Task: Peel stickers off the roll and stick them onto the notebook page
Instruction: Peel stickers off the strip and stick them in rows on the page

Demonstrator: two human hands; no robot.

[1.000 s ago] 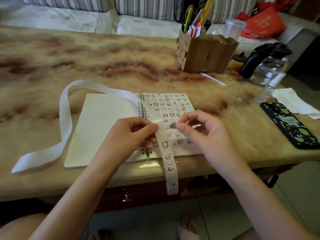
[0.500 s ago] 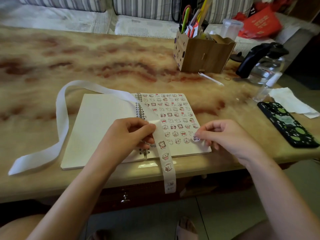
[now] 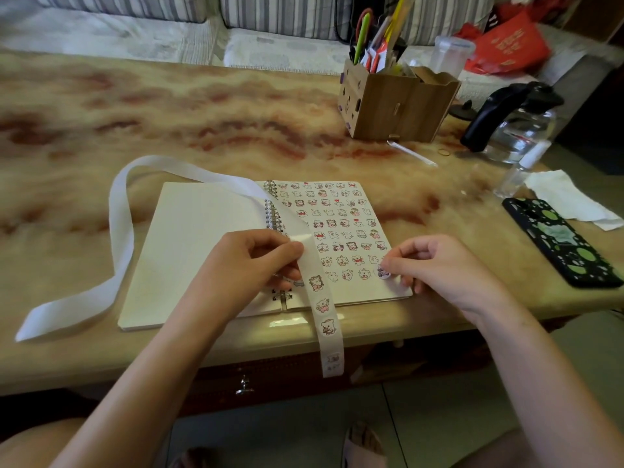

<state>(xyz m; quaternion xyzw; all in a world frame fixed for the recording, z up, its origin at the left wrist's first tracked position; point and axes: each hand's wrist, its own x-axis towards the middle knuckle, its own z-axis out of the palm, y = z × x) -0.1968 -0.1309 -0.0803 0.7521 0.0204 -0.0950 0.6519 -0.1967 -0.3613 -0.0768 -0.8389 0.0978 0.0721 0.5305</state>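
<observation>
The marbled table (image 3: pixel 202 113) carries the open notebook (image 3: pixel 202 238) close to its near edge. The notebook's right-hand page is nearly filled with rows of small cartoon stickers, while its left-hand page is blank.

The sticker strip (image 3: pixel 119 231) loops out past the notebook's left side and crosses back over the spiral binding (image 3: pixel 271 216). From there it runs down off the notebook's near edge and hangs below the table, with a few unpeeled stickers on that hanging end.

The left hand (image 3: pixel 250 265) sits over the lower part of the binding, thumb and fingers closed in a pinch on the strip. The right hand (image 3: pixel 439 268) is at the notebook's lower right corner, fingers curled, with thumb and forefinger closed on a single sticker (image 3: pixel 383 272) at the end of the bottom row. Whether the sticker already lies fully flat is too small to tell.

Several things could go wrong from here:
- **Lifted edge:** the sticker could come up with the fingertips if its adhesive clings to skin.
- **Poor placement:** it sits very near the page's edge, so it may end up crooked or overhanging.
- **Sliding strip:** if the pinch loosens, the hanging strip's weight could drag it off the notebook.
- **Snagging:** the strip could catch on the binding at the next pull.
</observation>
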